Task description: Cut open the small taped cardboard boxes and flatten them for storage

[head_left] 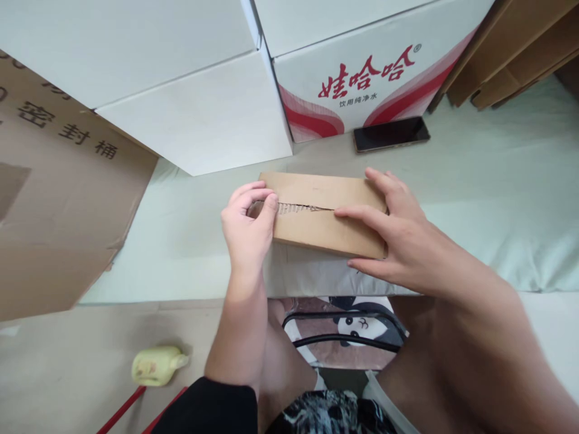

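A flat brown cardboard box (pixel 316 226) rests on the pale green cloth surface in front of me. A dark slit with a ragged, torn-looking strip runs along its top. At the left end of the slit, my left hand (pixel 251 217) pinches the cardboard between thumb and fingers; whatever lies inside the pinch is hidden. My right hand (pixel 395 226) grips the right end, one finger on the far edge, another at the slit, the thumb by the near edge. The box's contents cannot be seen.
White cartons (pixel 203 120) with red lettering on one stand behind the box, a black phone (pixel 391 134) at their foot. A large brown carton (pixel 58 199) stands left, folded cardboard (pixel 520 54) at back right. Below left, a yellow bottle (pixel 156 366) lies near red bars.
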The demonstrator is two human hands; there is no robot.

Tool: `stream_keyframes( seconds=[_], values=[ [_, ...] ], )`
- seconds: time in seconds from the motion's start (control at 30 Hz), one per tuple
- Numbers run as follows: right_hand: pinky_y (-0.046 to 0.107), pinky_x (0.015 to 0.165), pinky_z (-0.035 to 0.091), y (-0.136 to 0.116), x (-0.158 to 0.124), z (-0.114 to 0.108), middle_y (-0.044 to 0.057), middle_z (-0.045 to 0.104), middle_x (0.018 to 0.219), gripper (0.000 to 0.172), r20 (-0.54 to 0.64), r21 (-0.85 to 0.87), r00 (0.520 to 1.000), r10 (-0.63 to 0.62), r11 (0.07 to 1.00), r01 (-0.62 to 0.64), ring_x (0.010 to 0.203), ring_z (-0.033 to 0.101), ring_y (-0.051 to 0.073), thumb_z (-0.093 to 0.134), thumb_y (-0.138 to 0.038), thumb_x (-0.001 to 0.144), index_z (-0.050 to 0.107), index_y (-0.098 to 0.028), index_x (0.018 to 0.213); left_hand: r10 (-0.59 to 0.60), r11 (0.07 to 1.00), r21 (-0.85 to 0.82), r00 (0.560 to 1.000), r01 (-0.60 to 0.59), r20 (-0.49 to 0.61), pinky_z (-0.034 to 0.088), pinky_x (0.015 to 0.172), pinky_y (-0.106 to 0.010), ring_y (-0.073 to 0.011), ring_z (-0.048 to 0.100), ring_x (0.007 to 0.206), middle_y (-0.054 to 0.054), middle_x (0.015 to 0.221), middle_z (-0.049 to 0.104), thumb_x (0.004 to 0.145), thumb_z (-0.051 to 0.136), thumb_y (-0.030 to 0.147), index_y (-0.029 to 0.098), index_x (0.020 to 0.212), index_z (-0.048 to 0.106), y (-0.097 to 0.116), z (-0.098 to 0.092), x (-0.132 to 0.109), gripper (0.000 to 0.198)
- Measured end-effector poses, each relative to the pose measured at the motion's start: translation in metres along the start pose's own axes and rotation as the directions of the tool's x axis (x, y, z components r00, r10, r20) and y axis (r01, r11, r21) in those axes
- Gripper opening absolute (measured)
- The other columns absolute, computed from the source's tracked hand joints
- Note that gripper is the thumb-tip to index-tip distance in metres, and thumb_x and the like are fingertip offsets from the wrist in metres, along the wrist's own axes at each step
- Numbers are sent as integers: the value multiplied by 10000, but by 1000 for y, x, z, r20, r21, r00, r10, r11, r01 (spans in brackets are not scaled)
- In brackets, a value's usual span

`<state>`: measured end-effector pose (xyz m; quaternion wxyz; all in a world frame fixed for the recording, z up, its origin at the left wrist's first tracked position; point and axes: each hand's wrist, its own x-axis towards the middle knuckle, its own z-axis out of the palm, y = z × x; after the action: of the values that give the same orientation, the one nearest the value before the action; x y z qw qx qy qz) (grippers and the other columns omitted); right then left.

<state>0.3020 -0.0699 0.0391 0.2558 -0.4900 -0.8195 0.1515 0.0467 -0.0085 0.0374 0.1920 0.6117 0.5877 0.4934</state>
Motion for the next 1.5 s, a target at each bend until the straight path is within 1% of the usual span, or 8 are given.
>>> stream_keyframes(
  seconds=[0.2, 0.4, 0.77, 0.9, 1.03, 1.33, 1.4, 1.5],
  values=[
    [706, 1137, 406, 3, 3, -4, 161, 292, 1645, 655, 27, 25, 1000, 0, 1000, -1, 1484, 365, 471, 800, -421, 775, 573, -327, 1382, 11, 1000, 3, 1000, -11, -9, 585, 966, -371, -221, 715, 1069, -81, 1077, 766, 845, 732, 257, 200, 829, 770, 0, 1, 0, 70],
    [704, 1144, 392, 6, 3, -3, 182, 315, 1638, 749, 14, 32, 1000, -10, 999, 10, 1482, 367, 463, 767, -479, 796, 492, -309, 1471, 17, 1000, -14, 1000, -18, -22, 583, 964, -370, -221, 722, 1053, -88, 1066, 772, 838, 747, 282, 198, 827, 784, 0, 0, 0, 92],
    [701, 1143, 404, 7, 5, -4, 207, 328, 1620, 703, 9, -3, 999, -38, 999, 38, 1461, 397, 473, 742, -506, 817, 577, -257, 1454, 18, 1000, 14, 999, -17, -50, 580, 940, -365, -219, 725, 1032, -80, 1040, 781, 847, 715, 270, 195, 804, 783, 3, 2, 0, 110],
    [654, 1173, 415, 9, 7, -6, 217, 334, 1596, 739, -1, 39, 998, -55, 998, 55, 1478, 395, 447, 740, -516, 823, 562, -228, 1479, 57, 996, -65, 998, -58, -26, 541, 1022, -373, -221, 713, 1094, -62, 1050, 783, 915, 639, 293, 205, 812, 785, 1, -2, 2, 199],
    [625, 1186, 423, 9, 9, -7, 218, 356, 1580, 717, -29, 48, 999, -35, 998, 37, 1464, 431, 431, 740, -500, 825, 592, -213, 1464, 27, 985, -172, 999, -31, -24, 489, 1107, -394, -240, 665, 1213, -50, 1145, 757, 962, 567, 366, 226, 860, 780, -7, -8, 6, 274],
    [664, 1157, 437, 6, 13, -3, 169, 422, 1583, 724, -122, 105, 978, 168, 982, -156, 1430, 482, 442, 742, -600, 782, 642, -266, 1416, -175, 923, -358, 983, 143, -58, 554, 915, -334, -250, 639, 1226, -72, 1200, 697, 893, 586, 430, 241, 896, 751, -11, -11, 8, 251],
    [665, 1168, 419, 11, 12, -3, 148, 461, 1569, 740, -186, 178, 940, 285, 951, -253, 1422, 494, 437, 758, -612, 760, 639, -287, 1414, -196, 919, -362, 977, 154, -81, 549, 924, -340, -250, 644, 1219, -70, 1192, 694, 888, 592, 475, 247, 953, 730, -13, -13, 9, 274],
    [644, 1187, 401, 21, 13, -4, 97, 551, 1522, 711, -255, 391, 846, 469, 850, -354, 1429, 498, 413, 743, -596, 767, 625, -320, 1411, -210, 917, -368, 971, 156, -111, 548, 937, -359, -261, 644, 1233, -68, 1234, 677, 886, 599, 541, 265, 1032, 679, -18, -17, 11, 323]
  ],
)
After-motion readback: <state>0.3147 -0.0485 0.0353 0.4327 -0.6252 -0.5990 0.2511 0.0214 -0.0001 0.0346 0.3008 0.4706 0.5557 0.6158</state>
